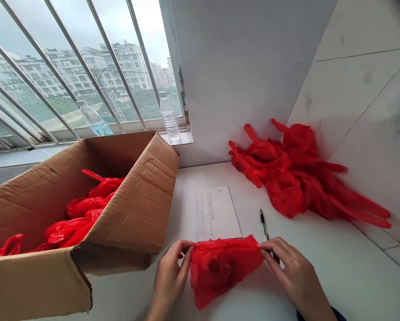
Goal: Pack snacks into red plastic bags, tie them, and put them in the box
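A thin red plastic bag (233, 263) is stretched between my two hands, low in the view over the white table. My left hand (173, 267) pinches its upper left corner, and my right hand (288, 263) pinches the upper right one. Through the film shows a dark, rounded shape inside; its kind I cannot make out. Just beyond the bag lies a sheet of paper (218, 211) with columns of small writing. A black pen (263, 223) rests beside the sheet, its lower end partly behind my right hand.
An open cardboard box (146, 191) stands at the left, with several red bags (83, 207) in it. Loose red plastic bags (287, 165) are heaped at the back right against the tiled wall. Two plastic bottles, one clear bottle (169, 117) and one labelled bottle (95, 118), stand by the barred window.
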Demonstrator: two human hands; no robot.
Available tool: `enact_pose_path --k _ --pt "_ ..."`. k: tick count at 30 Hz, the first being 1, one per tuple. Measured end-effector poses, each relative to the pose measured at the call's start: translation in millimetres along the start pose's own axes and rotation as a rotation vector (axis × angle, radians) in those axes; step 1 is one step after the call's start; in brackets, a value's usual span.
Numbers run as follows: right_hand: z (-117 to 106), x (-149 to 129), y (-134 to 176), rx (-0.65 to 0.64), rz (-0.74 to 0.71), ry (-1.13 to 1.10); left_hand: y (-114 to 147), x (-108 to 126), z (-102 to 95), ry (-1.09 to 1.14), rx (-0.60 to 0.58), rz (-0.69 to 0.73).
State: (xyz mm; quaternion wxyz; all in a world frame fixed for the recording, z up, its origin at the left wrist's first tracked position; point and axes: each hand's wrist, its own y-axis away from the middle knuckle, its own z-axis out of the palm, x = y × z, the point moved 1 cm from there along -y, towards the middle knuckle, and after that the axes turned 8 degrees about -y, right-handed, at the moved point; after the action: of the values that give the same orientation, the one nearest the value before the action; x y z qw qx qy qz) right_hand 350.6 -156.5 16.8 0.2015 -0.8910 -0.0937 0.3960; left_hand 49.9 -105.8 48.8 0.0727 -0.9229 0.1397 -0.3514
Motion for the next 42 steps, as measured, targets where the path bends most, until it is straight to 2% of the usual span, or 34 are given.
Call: enact_pose_path --k 3,5,8,12,16,18,23,27,29,32,35,37,39,42 --pt "-10.6 3.9 8.3 -0.065 0.014 -0.021 9.4 -14.1 2.3 0.034 -0.021 -0.073" --pt "-13.9 -3.7 6.2 -0.116 -0.008 -0.045 11.6 -10.4 2.5 0.014 0.008 -0.041" --pt "-9.8 -23.7 -8.4 -0.115 -0.044 -0.072 6.6 16.2 1.0 -0.083 0.042 0.131" --pt "13.4 -45.5 -32.7 -0.137 -0.092 -0.079 -9.5 54.9 6.4 -0.280 -0.067 0.383" --pt "27.6 -47.8 -40.5 -0.178 -0.065 -0.083 -18.7 56.7 12.7 -0.425 -0.091 0.419" --pt "23.2 -43.2 -37.0 -0.114 0.028 -0.155 -17.2 49.4 9.4 -0.387 -0.033 0.395" --pt "2.8 -26.3 -17.9 0.117 0.393 -0.374 -8.4 36.0 -9.8 -0.118 0.180 0.257" --pt "-9.4 -5.6 -4.0 0.328 0.504 -0.473 -5.3 25.9 -20.3 0.008 0.307 0.156" --pt "-15.2 4.5 0.1 0.360 0.496 -0.496 -4.1 20.1 -23.6 0.074 0.333 0.088" --pt "-20.3 7.8 1.8 0.311 0.435 -0.565 0.3 17.5 -27.6 0.240 0.260 0.030" --pt "-20.8 -6.5 -1.5 0.289 0.330 -0.597 7.9 28.3 -33.8 0.351 0.133 0.062" --pt "-21.0 -20.7 -5.0 0.290 0.291 -0.550 12.5 41.8 -40.6 0.344 0.098 0.087" --pt "-22.8 -34.9 -8.3 0.281 0.251 -0.467 14.6 58.3 -48.0 0.268 0.099 0.165" --pt "-28.2 -54.1 -12.4 0.285 0.131 -0.309 11.3 82.4 -52.7 0.059 0.025 0.419"
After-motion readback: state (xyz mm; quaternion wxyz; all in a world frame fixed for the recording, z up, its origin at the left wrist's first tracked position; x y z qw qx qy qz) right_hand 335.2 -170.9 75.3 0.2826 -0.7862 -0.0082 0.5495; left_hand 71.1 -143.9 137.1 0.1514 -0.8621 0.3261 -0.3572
